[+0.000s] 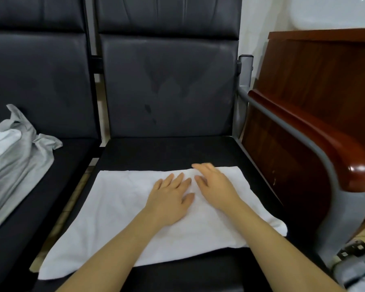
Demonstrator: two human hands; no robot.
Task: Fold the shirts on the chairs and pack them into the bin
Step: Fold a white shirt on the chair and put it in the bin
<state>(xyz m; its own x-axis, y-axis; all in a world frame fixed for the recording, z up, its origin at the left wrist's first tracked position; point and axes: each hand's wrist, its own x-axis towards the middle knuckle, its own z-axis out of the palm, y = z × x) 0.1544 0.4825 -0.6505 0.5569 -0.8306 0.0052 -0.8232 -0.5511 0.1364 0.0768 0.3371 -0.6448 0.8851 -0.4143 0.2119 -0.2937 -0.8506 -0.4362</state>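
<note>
white shirt (118, 218): lying flat on the right chair seat (167, 152), partly folded
left hand (169, 197): fingers straight, pressing the cloth
right hand (215, 186): same, flat beside it
tip: I'd smooth outward from the middle before the next fold
grey shirt (11, 157): bunched on the left chair, 1 still to do
bin: not in view

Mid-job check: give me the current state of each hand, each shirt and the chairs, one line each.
left hand: open, flat on the white shirt.
right hand: open, fingers straight, on the white shirt, slightly blurred.
white shirt: spread flat as a rough rectangle on the right chair seat.
grey shirt: crumpled, unfolded, on the left chair seat.
right chair: holds the white shirt.
left chair: holds the grey shirt.
</note>
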